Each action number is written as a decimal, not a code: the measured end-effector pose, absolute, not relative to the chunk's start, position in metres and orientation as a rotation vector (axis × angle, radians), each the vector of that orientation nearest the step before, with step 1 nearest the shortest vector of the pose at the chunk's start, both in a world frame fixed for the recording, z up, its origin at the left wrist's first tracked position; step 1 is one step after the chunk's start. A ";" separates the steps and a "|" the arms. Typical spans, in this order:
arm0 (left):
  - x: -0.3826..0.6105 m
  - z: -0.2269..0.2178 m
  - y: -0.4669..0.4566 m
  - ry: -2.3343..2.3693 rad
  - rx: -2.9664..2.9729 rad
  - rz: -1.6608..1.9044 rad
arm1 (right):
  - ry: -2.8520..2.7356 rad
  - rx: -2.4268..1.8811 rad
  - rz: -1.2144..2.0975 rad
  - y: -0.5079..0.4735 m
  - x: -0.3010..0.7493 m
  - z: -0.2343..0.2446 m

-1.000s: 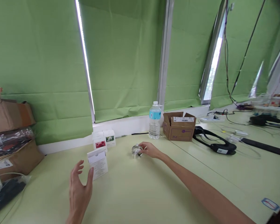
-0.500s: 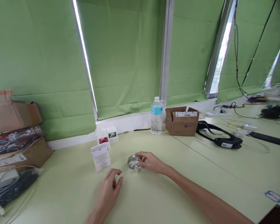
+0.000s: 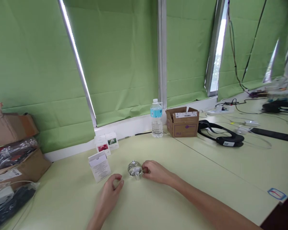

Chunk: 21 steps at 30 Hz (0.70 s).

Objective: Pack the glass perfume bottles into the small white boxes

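Note:
A round, shiny clear-glass object [image 3: 134, 169] with a small pointed top stands on the table; it looks like a small glass bottle or lamp. A short clear cylinder-like part [image 3: 137, 176] shows at its front. Close against its right side is my right hand [image 3: 156, 172], its fingers curled together; whatever is between the fingertips is hidden or too small to name. On the other side, my left hand [image 3: 111, 191] rests near the table, thumb and index finger apart with nothing between them. A white printed card box [image 3: 100, 167] stands just beyond it.
Two small white picture boxes [image 3: 106, 146] stand behind. Further back are a water bottle [image 3: 156, 123], an open cardboard box [image 3: 185, 126] and a black headset [image 3: 227, 139]. Cartons and bagged items [image 3: 16, 159] are piled at the left. Cables and a power strip [image 3: 219, 111] lie right.
My right hand has drawn back slightly from the glass object's front and top to its right side, fingers curling more. My left hand stays nearly in place. The view has shifted a little right.

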<state>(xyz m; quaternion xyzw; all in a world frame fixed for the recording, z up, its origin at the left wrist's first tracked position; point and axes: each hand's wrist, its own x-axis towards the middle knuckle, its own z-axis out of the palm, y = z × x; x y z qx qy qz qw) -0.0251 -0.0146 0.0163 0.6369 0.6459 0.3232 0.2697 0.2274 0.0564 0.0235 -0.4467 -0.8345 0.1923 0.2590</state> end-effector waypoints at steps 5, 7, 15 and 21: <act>-0.003 0.018 0.003 1.525 1.697 0.995 | -2.216 -1.210 0.474 0.058 0.224 0.021; 0.007 0.018 0.011 1.464 1.681 1.009 | -2.180 -1.204 0.483 0.060 0.227 0.026; 0.020 0.010 0.021 1.430 1.740 1.061 | -1.928 -0.981 0.580 0.053 0.208 0.070; 0.020 0.011 0.018 1.483 1.739 1.094 | -2.058 -0.965 0.450 0.053 0.188 0.074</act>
